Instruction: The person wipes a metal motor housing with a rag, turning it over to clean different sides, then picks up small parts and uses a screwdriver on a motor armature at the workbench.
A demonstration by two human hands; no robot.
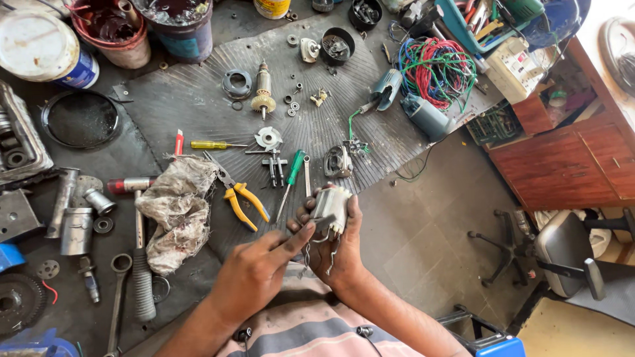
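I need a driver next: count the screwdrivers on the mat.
2. A yellow-handled screwdriver lies left of the toothed disc; a green-handled screwdriver lies right of the yellow-handled pliers. More may be hidden under the rag.

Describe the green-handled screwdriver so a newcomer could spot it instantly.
Start at the ribbed grey mat on the workbench. Near its front edge, just right of the yellow-handled pliers, lies the screwdriver. It alone has a green handle; the other screwdriver is yellow.
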